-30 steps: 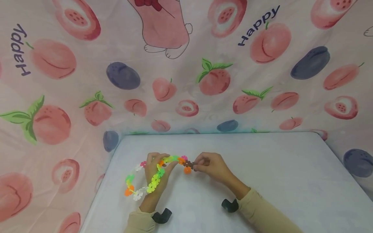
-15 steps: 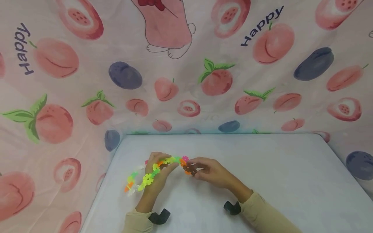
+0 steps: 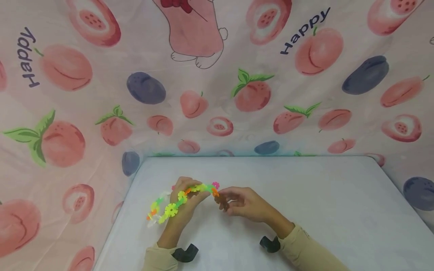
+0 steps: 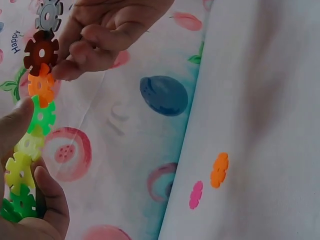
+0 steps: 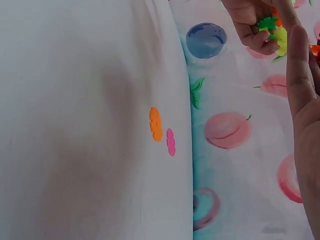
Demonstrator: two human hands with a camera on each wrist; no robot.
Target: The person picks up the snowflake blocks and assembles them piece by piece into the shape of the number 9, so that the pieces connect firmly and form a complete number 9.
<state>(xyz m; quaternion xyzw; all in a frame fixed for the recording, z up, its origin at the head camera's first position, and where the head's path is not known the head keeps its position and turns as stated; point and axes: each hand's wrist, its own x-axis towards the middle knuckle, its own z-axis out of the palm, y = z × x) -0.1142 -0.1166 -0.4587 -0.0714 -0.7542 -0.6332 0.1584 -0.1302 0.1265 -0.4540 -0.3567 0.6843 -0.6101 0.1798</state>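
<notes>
My left hand [image 3: 185,203] grips a chain of flower-shaped interlocking plastic discs [image 3: 171,209]. Yellow, green, white and orange discs curve back in an arc over the left wrist. At the chain's right end my right hand [image 3: 249,206] pinches the brown discs [image 3: 222,201] between thumb and fingers. In the left wrist view, a brown disc [image 4: 41,52] follows an orange disc [image 4: 41,86], and a greyish disc [image 4: 49,15] sits beyond it. The right wrist view shows only part of the chain, beside a yellow disc [image 5: 281,41].
A loose pink disc [image 3: 216,185] lies on the white table [image 3: 305,188] behind the hands. Near it is a loose orange disc [image 4: 219,170], hidden in the head view. Fruit-print cloth [image 3: 203,75] hangs at the back and sides. Black curved pieces [image 3: 270,244] sit at both wrists.
The brown end has swung downward with my right hand, which shifted slightly down. The chain's near part has turned and drawn closer over my left wrist. The loose orange disc became covered.
</notes>
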